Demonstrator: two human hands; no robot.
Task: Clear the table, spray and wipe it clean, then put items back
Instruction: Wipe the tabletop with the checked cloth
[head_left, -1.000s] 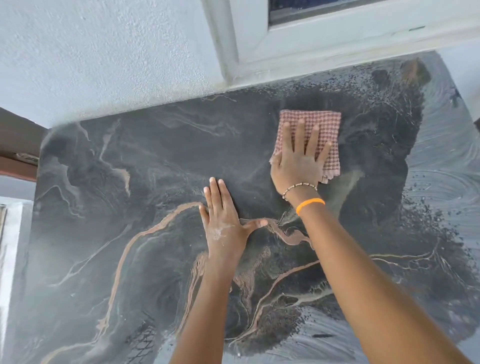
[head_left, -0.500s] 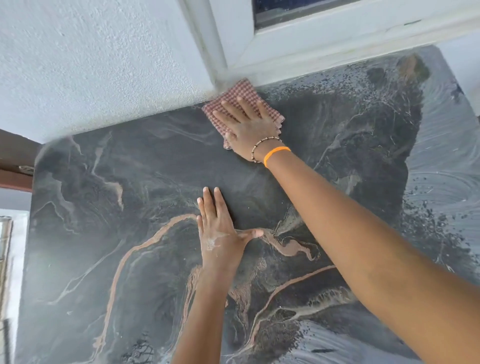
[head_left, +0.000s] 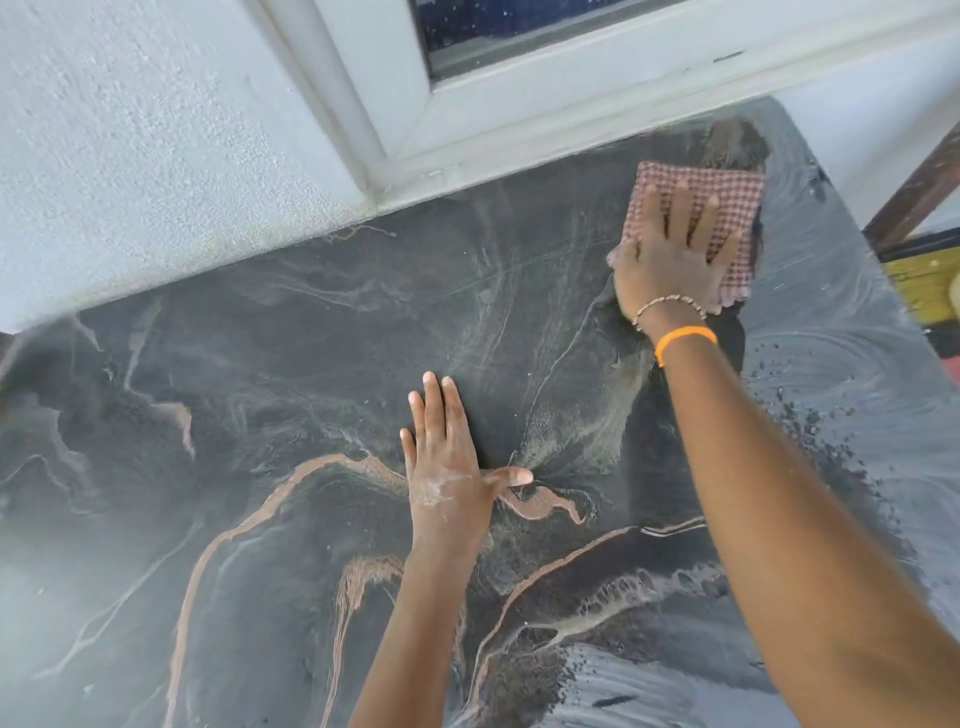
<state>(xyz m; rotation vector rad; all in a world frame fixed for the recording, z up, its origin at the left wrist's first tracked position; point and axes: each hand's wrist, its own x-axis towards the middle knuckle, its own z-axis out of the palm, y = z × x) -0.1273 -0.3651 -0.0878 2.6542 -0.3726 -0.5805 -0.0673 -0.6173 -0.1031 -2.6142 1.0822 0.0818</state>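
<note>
The dark marbled table top (head_left: 249, 395) fills most of the view, with pale and orange veins across it. A folded red-and-white checked cloth (head_left: 727, 195) lies flat near the far right corner. My right hand (head_left: 670, 260) presses down on the cloth with fingers spread, wearing a bead bracelet and an orange band at the wrist. My left hand (head_left: 447, 462) rests flat on the middle of the table, fingers together and thumb out, holding nothing. White residue shows on the back of that hand.
A rough white wall (head_left: 156, 156) and a white window frame (head_left: 519, 104) run along the table's far edge. Past the right edge stand a brown wooden piece (head_left: 914, 197) and something yellow (head_left: 924, 280). Wet swirl marks cover the table's right side.
My right hand has slid the cloth from the far edge near the window frame's left corner over to the far right corner. My left hand has stayed flat in the same spot.
</note>
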